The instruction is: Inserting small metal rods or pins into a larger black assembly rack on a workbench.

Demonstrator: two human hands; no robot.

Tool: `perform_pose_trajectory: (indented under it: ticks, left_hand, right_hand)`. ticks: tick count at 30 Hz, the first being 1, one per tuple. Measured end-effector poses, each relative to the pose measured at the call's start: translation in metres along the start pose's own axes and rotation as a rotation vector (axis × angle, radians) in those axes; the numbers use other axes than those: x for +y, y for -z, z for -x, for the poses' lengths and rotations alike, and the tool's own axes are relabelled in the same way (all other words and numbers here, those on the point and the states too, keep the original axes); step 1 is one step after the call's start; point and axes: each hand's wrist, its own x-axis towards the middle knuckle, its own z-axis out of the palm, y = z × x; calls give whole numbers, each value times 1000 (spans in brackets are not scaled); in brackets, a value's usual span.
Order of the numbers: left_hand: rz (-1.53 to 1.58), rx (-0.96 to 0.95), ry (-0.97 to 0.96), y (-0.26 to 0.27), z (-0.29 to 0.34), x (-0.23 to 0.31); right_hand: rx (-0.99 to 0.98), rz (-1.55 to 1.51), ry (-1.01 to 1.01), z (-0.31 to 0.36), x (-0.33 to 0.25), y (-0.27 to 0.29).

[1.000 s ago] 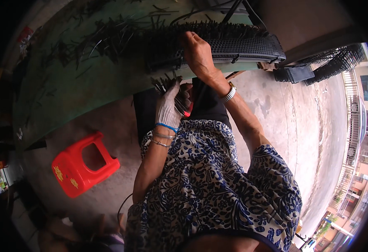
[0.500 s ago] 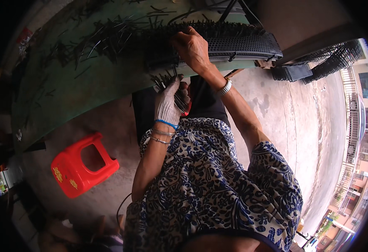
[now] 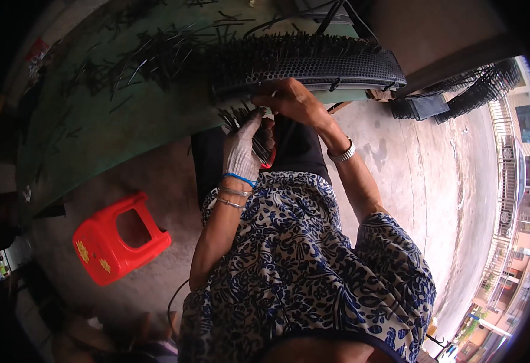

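In its knitted white glove, my left hand (image 3: 244,142) is closed round a bundle of thin dark strips (image 3: 235,115), whose ends fan out above the fingers. My bare right hand (image 3: 295,103) is bent over just above that bundle, fingertips pinched together. Whatever lies between those fingertips is too small to make out. Right behind it, along the table's edge, lies a long curved black panel (image 3: 350,66) full of small holes. Dark strips stand in a dense row along its far side. A loose heap of similar strips (image 3: 162,54) is spread to the panel's left.
The green tabletop (image 3: 107,130) curves across the upper left. A red plastic stool (image 3: 117,239) lies tipped on the concrete floor (image 3: 422,157). Black mesh pieces (image 3: 477,91) sit at the right beyond the table. Dark thin legs (image 3: 331,15) rise behind the panel.
My right hand has come off the panel's holes and moved toward me, down to the bundle. My left hand has stayed in place with its strips.
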Motion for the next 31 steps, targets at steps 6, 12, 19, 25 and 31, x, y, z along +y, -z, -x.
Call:
perform_pose_trajectory:
  ticks: [6, 12, 19, 25, 31]
  left_hand:
    - [-9, 38, -21, -10, -3, -3]
    - [64, 76, 41, -7, -4, -3]
    - [36, 49, 93, -10, -5, -2]
    - [60, 70, 82, -8, -10, -2]
    - [16, 43, 49, -10, -9, 1]
  right_hand:
    - [16, -205, 39, 4, 6, 6]
    - [574, 159, 239, -17, 8, 11]
    - [778, 340, 484, -49, 30, 5]
    - [666, 448, 439, -53, 27, 1]
    - [568, 797, 194, -52, 22, -6]
